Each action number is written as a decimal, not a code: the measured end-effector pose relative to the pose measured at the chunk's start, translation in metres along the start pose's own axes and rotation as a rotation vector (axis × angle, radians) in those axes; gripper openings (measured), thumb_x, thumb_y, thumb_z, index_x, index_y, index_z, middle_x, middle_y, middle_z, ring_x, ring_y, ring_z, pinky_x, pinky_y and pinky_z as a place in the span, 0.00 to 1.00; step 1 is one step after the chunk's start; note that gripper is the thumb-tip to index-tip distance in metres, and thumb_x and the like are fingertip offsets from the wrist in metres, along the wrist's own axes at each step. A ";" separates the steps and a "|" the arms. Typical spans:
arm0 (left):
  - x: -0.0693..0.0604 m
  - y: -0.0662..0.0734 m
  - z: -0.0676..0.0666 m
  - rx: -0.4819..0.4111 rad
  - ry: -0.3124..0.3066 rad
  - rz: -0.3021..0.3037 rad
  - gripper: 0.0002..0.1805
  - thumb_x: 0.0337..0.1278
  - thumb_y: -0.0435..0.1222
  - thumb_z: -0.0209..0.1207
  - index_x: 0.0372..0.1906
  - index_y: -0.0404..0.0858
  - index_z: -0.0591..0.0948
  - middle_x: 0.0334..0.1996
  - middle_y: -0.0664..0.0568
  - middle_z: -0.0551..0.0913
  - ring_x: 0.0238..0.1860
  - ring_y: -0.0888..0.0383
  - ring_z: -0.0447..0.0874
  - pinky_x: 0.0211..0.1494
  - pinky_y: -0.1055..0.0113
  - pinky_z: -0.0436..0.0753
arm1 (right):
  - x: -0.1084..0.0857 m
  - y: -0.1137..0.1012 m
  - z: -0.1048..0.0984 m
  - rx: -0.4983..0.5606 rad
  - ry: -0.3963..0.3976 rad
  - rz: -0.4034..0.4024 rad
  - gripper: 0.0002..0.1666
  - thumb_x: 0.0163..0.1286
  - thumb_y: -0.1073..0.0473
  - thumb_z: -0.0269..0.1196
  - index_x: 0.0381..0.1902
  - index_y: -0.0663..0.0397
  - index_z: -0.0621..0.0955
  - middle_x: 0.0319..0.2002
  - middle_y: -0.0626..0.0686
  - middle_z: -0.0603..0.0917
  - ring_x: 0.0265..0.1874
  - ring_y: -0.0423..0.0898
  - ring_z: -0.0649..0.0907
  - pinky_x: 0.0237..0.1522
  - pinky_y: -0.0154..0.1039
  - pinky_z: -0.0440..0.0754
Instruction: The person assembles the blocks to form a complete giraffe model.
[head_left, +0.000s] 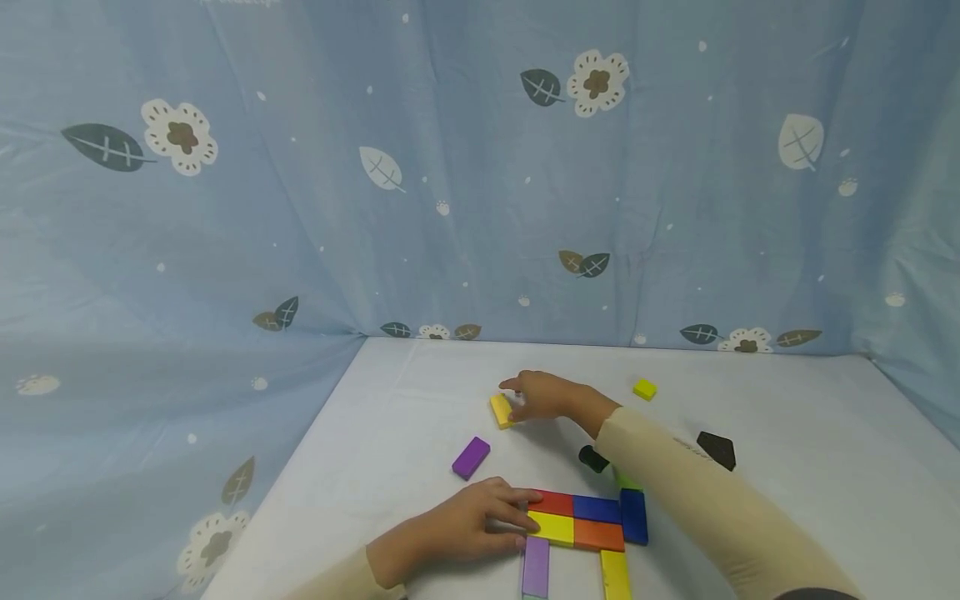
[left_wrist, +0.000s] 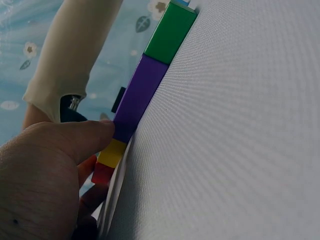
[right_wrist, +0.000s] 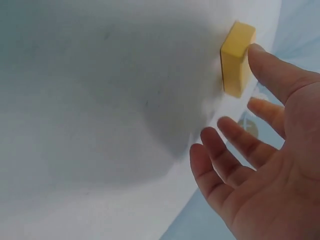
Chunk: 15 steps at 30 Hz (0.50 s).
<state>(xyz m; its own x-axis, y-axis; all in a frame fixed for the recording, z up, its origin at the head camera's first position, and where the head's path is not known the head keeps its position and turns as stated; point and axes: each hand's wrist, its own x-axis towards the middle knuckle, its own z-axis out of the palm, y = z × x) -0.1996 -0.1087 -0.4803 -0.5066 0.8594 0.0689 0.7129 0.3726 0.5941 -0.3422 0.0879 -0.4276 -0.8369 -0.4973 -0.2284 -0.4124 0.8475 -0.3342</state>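
My right hand (head_left: 543, 396) reaches over a loose yellow block (head_left: 501, 411) at the far side of the table. In the right wrist view its fingers are spread, and the thumb (right_wrist: 275, 70) is at the side of that yellow block (right_wrist: 235, 60). My left hand (head_left: 476, 521) rests at the left end of a flat group of blocks. Its fingertips touch the red block (head_left: 553, 502) and the yellow block in the group (head_left: 553, 529). The left thumb (left_wrist: 90, 137) lies against the purple block (left_wrist: 142, 95), with a green block (left_wrist: 171, 32) beyond it.
Blue (head_left: 596, 509), orange (head_left: 598, 536) and dark blue (head_left: 633, 517) blocks join the group, with a yellow leg block (head_left: 617, 575) below. Around lie a loose purple block (head_left: 471, 458), a black cylinder (head_left: 592, 459), a small yellow piece (head_left: 645, 389) and a black piece (head_left: 716, 450).
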 end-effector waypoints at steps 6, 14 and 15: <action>-0.001 0.000 0.000 -0.002 -0.003 0.001 0.17 0.69 0.53 0.53 0.58 0.60 0.81 0.67 0.71 0.67 0.55 0.72 0.68 0.55 0.72 0.72 | 0.003 -0.009 0.000 -0.031 0.002 -0.056 0.36 0.61 0.48 0.71 0.67 0.43 0.75 0.61 0.51 0.75 0.61 0.50 0.74 0.62 0.48 0.69; 0.000 0.002 -0.001 0.005 0.008 0.008 0.16 0.68 0.52 0.54 0.57 0.59 0.82 0.66 0.70 0.68 0.53 0.72 0.69 0.53 0.73 0.72 | 0.001 -0.002 -0.002 -0.028 -0.025 -0.023 0.32 0.62 0.48 0.70 0.65 0.39 0.77 0.58 0.49 0.78 0.59 0.49 0.75 0.60 0.47 0.71; 0.000 0.002 -0.001 0.003 0.007 0.006 0.16 0.68 0.52 0.54 0.56 0.59 0.82 0.66 0.70 0.68 0.53 0.72 0.69 0.53 0.73 0.72 | 0.000 0.000 -0.002 -0.024 -0.023 -0.014 0.32 0.62 0.48 0.70 0.65 0.39 0.77 0.59 0.49 0.78 0.59 0.49 0.75 0.60 0.48 0.72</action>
<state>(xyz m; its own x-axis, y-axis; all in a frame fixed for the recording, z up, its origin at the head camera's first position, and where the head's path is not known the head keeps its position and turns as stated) -0.1986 -0.1085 -0.4779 -0.5058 0.8591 0.0781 0.7173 0.3686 0.5913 -0.3432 0.0885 -0.4261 -0.8227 -0.5128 -0.2454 -0.4324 0.8447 -0.3155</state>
